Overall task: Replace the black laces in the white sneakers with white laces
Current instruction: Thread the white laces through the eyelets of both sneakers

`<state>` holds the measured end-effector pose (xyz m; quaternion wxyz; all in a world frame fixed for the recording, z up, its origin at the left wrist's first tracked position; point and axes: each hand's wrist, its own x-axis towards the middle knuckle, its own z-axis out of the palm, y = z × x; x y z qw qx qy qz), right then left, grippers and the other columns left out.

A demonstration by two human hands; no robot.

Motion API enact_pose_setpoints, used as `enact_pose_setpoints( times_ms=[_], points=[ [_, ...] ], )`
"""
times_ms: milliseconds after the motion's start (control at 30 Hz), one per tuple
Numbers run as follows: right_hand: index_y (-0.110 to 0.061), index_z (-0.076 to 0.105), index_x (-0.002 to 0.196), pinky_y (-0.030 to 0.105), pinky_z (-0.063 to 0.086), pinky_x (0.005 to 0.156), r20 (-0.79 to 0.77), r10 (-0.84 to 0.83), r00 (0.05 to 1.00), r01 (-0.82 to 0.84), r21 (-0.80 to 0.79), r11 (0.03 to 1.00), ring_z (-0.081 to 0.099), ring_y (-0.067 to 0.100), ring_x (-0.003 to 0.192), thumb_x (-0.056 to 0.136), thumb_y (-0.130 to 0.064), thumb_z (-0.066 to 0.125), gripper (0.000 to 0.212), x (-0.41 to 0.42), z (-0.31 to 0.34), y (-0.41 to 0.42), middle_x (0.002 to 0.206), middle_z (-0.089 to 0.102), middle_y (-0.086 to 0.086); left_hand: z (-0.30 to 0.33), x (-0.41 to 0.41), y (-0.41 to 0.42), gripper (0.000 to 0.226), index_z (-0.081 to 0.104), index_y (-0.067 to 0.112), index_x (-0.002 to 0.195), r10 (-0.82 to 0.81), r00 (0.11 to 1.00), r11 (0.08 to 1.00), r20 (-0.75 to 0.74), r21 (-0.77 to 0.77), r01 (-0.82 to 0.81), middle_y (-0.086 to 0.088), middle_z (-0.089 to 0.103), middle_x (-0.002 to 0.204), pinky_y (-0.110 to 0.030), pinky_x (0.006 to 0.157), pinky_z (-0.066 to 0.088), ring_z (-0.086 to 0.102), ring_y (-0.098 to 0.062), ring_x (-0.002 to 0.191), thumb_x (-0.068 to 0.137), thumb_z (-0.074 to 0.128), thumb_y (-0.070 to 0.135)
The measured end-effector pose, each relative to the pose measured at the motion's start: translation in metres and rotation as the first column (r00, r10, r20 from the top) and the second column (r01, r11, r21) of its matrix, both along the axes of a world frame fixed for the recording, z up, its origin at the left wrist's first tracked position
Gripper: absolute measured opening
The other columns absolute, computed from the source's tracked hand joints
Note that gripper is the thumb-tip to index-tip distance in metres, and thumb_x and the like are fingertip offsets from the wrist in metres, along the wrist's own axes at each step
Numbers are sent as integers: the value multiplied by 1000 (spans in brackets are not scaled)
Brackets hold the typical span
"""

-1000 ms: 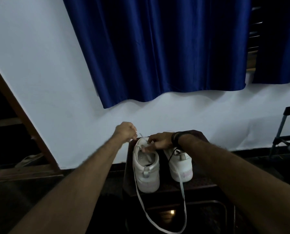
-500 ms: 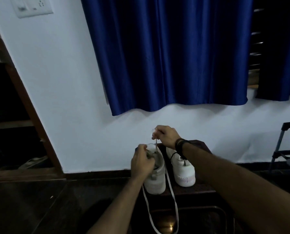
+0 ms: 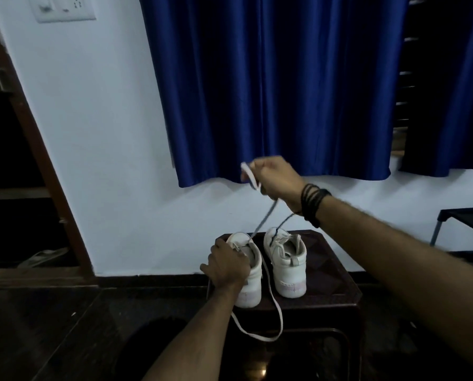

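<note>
So there's this small dark brown stool (image 3: 337,273) pushed up near the wall, and two white sneakers sit side by side on top, heels facing the camera: left sneaker (image 3: 250,273), right sneaker (image 3: 287,264). A white lace (image 3: 274,306) droops over the stool's front edge.

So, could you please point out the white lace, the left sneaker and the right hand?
white lace (image 3: 265,213), head view, taut stretch below the fist.
left sneaker (image 3: 253,281), head view, heel side.
right hand (image 3: 278,178), head view, back of the hand.
</note>
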<state>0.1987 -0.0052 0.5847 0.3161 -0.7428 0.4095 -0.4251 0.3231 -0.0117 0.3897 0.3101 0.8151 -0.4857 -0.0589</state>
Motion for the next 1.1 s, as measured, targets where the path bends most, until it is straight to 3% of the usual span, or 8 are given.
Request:
enact_pose_setpoints(
  times_ms=[33,100,200,367,533,733,933,1100],
  points=[
    [-17,72,81,21,41,49,-186,-62,981,56,-39,998,52,8,56,96,-31,57,26,-4,-11,-2,68,65,-4,3,0,3,42,47,12,124,14,1000,1000,-23,9,-14,-6,60,123,-44,98,39,59,-30,114,91,51,37],
    [-14,73,92,29,54,69,-565,-111,818,115,-28,993,64,15,76,91,-36,64,24,-11,-36,-9,90,72,3,7,-1,8,44,47,12,126,26,998,999,-61,33,-24,-7,60,125,-45,99,38,59,-31,115,92,48,41],
    [-9,69,109,32,56,87,-822,-9,570,164,103,981,67,23,100,86,-31,65,33,-13,-73,-14,112,70,8,5,-3,15,50,48,12,126,9,999,998,-47,60,-6,-8,59,126,-44,98,42,59,-31,116,91,49,48],
    [-12,62,100,33,50,82,-822,-56,567,187,62,980,60,27,101,90,-34,56,26,3,-108,-22,119,65,12,7,-5,19,47,50,9,123,2,1000,1000,-20,31,-1,-11,60,124,-40,93,47,61,-34,114,95,45,47],
    [-10,56,127,39,46,96,-781,-134,610,250,30,968,55,30,120,97,-39,47,42,20,-128,-35,133,56,13,2,-5,15,43,49,12,122,8,999,999,42,39,-10,-8,60,124,-38,87,48,62,-32,112,95,47,45],
    [-10,56,125,38,44,93,-770,-401,497,258,-311,915,58,30,117,99,-26,50,32,30,-126,-31,127,58,12,-4,-5,16,42,49,11,121,1,997,1000,77,27,-3,-10,59,123,-37,84,49,63,-34,109,94,49,42],
    [-11,60,122,38,45,94,-793,-154,589,319,54,946,58,31,117,96,-47,50,45,9,-120,-39,128,60,12,-5,-10,20,39,48,10,125,11,996,999,89,35,-14,-11,58,125,-37,83,49,63,-34,110,95,45,36],
    [-17,67,107,38,46,94,-740,-179,648,358,88,929,62,28,107,83,-58,57,48,7,-129,-40,113,68,6,-5,-12,20,38,47,11,125,6,996,999,86,34,-9,-11,57,125,-38,83,49,63,-34,109,95,45,34]
  ],
)
